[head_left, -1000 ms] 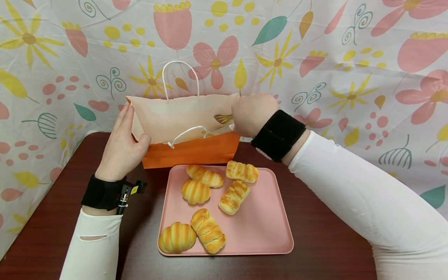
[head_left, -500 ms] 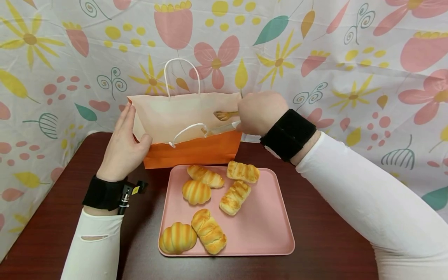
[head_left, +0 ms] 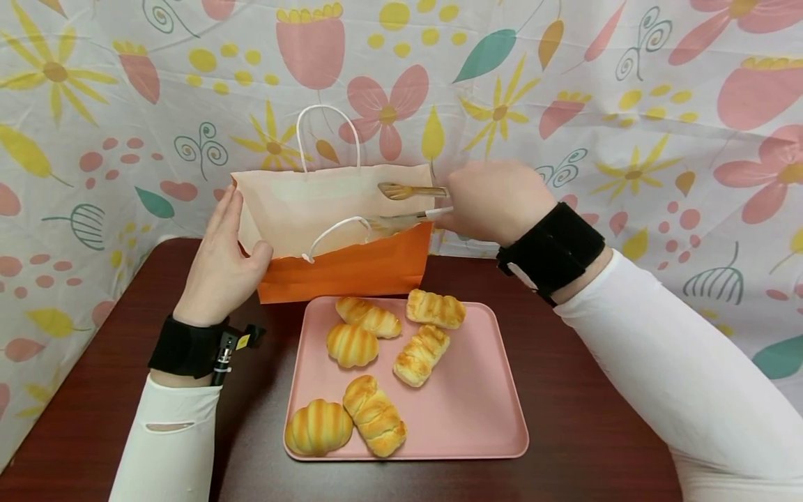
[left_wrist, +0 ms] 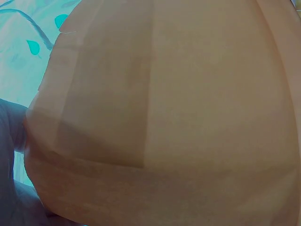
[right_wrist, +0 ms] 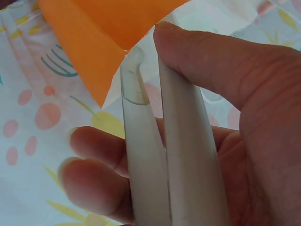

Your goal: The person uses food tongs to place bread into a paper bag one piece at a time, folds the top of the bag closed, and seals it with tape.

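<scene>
In the head view my left hand (head_left: 219, 258) touches the left side of an orange paper bag (head_left: 341, 272). Its fingers are straight and the thumb lies by the front rim. Brown bag paper fills the left wrist view, with shadowed fingers (left_wrist: 14, 132) at its edge. My right hand (head_left: 502, 199) holds a pair of tongs (right_wrist: 188, 141) just beyond the bag's right edge. The tongs' two arms reach into the bag's mouth, tips apart, and the upper tip shows nothing gripped. Whatever lies at the bag's bottom is hidden.
A pink tray (head_left: 477, 404) stands in front of the bag on a dark wooden table (head_left: 583, 418). Several bread rolls (head_left: 373, 415) lie on it, mostly left and centre. White handles (head_left: 326, 108) rise from the bag. A flowered cloth (head_left: 564, 104) hangs behind.
My right hand has moved to the right, drawing the tongs partly back, so more of their arms shows. My left hand, the tray and the rolls look the same.
</scene>
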The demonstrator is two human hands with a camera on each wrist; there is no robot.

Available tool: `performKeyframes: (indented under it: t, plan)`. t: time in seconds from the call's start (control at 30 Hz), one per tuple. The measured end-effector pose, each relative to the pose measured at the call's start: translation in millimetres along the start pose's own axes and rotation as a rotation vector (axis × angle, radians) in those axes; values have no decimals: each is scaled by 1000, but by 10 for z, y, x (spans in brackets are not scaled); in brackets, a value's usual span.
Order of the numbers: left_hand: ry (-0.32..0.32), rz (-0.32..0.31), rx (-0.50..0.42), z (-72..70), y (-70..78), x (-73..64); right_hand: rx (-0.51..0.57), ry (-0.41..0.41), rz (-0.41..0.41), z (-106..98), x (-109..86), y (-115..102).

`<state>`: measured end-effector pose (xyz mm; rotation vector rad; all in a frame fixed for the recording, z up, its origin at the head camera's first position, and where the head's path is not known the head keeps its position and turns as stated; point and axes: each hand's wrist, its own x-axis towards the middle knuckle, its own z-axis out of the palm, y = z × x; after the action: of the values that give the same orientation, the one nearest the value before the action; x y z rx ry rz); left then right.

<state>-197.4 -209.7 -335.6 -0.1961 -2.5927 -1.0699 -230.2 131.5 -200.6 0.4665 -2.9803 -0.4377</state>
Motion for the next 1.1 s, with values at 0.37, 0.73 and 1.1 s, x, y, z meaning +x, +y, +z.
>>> performKeyframes:
  t: [0.37, 0.73, 1.1]
  plan:
    - [4, -5, 3, 7, -5, -6, 46, 115, -111, -238, -345, 123]
    - [-5, -4, 10, -2, 8, 15, 120, 157, -82, -237, -506, 315]
    - [0, -7, 15, 2, 18, 15, 196, 218, -43, -181, -751, 426]
